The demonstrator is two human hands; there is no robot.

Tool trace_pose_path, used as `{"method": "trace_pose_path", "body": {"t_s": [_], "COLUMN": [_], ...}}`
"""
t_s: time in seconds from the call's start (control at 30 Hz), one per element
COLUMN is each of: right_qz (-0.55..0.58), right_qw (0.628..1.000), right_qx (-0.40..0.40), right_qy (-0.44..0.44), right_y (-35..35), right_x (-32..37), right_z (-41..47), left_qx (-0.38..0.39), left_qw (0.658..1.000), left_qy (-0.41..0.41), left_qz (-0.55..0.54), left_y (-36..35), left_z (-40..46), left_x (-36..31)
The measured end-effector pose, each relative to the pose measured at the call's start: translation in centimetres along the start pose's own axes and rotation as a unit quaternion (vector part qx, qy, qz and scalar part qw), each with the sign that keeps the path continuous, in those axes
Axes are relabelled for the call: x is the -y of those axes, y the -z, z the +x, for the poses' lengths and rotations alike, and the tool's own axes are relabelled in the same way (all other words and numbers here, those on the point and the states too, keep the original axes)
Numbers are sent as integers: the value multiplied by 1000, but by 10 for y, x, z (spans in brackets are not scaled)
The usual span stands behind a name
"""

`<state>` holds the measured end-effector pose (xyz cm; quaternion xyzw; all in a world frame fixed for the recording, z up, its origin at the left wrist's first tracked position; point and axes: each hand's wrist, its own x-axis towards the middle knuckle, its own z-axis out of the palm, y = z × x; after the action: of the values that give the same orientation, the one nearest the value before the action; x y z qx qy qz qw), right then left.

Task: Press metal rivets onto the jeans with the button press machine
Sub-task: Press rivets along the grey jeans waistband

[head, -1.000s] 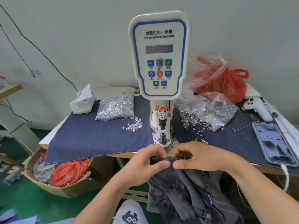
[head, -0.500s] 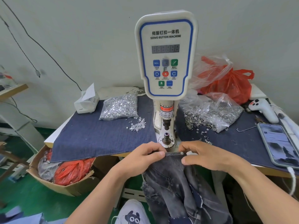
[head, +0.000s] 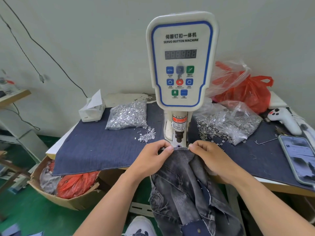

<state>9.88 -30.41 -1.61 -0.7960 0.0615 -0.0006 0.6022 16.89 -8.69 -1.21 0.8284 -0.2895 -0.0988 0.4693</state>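
The white servo button machine [head: 181,62] stands at the table's middle, its dark punch [head: 179,136] pointing down. Dark grey jeans [head: 185,189] hang off the table's front edge. My left hand [head: 153,156] and my right hand [head: 207,156] each pinch the top edge of the jeans, stretching a short span of it [head: 181,148] flat just below the punch. A bag of silver rivet pins [head: 127,115] lies left of the machine, with loose pins [head: 146,135] beside it. A bag of ring-shaped caps [head: 226,124] lies to the right.
Dark denim cloth [head: 102,150] covers the table. A tissue box [head: 92,109] sits back left, a red plastic bag [head: 245,92] back right, a white controller [head: 284,120] and a phone [head: 300,159] at the right. A cardboard box [head: 68,193] of scraps stands on the green floor.
Both hands have carried the jeans edge up and forward, from in front of the table to right under the machine's punch, covering the lower die.
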Motion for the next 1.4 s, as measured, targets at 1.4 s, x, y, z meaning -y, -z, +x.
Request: {"method": "trace_pose_path", "body": {"t_s": [1.4], "right_qz": [-3], "right_qw": [999], "right_qx": [-37], "right_qy": [19], "right_y": [-3], "right_x": [-6], "right_z": [5], "left_qx": [-28], "left_qw": [989], "left_qy": [51], "left_qz": [-136], "left_y": [-12], "left_z": [6], "left_x": [11]}}
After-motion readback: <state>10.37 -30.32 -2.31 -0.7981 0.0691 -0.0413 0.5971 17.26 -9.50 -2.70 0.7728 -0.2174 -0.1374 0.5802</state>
